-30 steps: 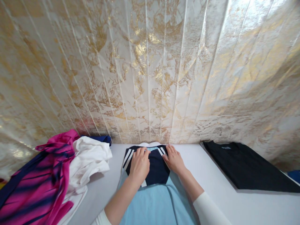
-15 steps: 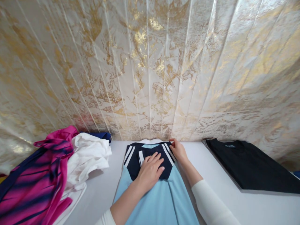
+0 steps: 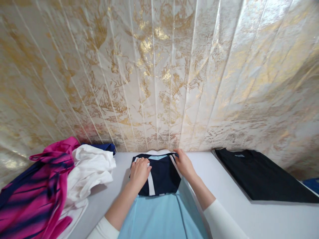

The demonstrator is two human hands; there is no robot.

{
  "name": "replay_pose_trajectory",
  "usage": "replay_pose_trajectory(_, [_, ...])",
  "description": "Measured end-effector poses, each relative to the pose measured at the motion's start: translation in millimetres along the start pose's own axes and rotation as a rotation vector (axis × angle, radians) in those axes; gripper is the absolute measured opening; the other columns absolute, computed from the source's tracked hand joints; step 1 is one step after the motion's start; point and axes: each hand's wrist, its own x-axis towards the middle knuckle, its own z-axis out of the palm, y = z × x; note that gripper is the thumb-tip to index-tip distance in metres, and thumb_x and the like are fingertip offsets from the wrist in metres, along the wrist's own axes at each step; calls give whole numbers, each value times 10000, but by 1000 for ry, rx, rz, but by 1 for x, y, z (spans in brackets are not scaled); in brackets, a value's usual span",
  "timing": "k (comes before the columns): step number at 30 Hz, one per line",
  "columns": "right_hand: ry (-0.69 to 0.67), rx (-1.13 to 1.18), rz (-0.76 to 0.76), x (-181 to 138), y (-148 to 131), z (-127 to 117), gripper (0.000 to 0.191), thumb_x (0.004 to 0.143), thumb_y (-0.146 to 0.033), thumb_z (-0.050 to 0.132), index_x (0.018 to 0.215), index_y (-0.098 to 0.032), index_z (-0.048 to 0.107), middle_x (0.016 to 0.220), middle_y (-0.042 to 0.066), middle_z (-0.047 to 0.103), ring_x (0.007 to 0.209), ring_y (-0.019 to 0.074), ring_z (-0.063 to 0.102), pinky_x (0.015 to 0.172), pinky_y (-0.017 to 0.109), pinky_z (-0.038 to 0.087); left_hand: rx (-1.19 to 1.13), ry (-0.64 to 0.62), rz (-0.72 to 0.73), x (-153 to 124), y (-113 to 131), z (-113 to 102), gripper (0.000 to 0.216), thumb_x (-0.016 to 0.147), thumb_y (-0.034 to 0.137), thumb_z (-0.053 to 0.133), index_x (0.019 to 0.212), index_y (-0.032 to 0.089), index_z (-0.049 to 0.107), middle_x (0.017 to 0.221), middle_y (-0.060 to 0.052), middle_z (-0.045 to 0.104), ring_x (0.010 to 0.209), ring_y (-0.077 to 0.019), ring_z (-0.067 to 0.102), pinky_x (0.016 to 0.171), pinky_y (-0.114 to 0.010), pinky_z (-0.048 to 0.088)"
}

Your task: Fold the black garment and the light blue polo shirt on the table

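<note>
At the far edge of the surface (image 3: 225, 189), the left hand (image 3: 139, 172) and right hand (image 3: 184, 165) each clamp the jersey (image 3: 163, 177) at its navy top.

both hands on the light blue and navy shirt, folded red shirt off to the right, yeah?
No: the folded shirt is black, not red, as the head view shows. The left hand and right hand are on the light blue and navy shirt.
</note>
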Motion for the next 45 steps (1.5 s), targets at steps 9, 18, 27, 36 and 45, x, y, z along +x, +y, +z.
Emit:
replay_pose_trajectory(9, [-106, -238, 13, -34, -27, 42, 566, 941, -447, 358, 1423, -152, 379, 1509, 139, 322, 1397, 284, 267, 1095, 487, 246, -78, 31, -52, 13, 3, 4, 254, 871, 66, 461, 1094, 187, 476, 1040, -72, 634, 955, -188, 637, 782, -266, 462])
replay_pose_trajectory(18, [-130, -269, 8, -15, -14, 31, 500, 944, -416, 373, 1365, -163, 471, 1437, 112, 453, 1348, 314, 315, 1027, 457, 296, 0, 22, 138, -19, 34, 7, 374, 757, -26, 471, 1031, 218, 542, 1141, -56, 532, 1073, -229, 499, 910, -365, 405])
replay_pose_trajectory(27, [-42, -244, -90, 24, 11, 9, 180, 881, -237, 505, 902, -229, 684, 987, 51, 656, 980, 238, 471, 838, 344, 335, -51, 109, -13, -28, 37, 16, 287, 795, 189, 635, 1036, 181, 481, 1158, -95, 487, 1112, -273, 475, 913, -403, 405])
replay_pose_trajectory(36, [30, -309, -89, 23, 7, 9, 147, 887, -215, 501, 826, -198, 633, 912, 55, 644, 935, 234, 462, 804, 326, 301, 95, 107, -115, -10, 6, 6, 252, 840, 201, 642, 1039, 208, 487, 1022, -40, 610, 1030, -215, 561, 858, -320, 405])
replay_pose_trajectory(45, [31, -342, -80, 23, 7, 14, 144, 894, -228, 501, 828, -196, 625, 893, 50, 660, 904, 229, 487, 784, 320, 300, 132, 64, -135, -9, 2, 1, 94, 858, 258, 625, 836, 196, 557, 930, -45, 628, 947, -219, 591, 775, -307, 422])
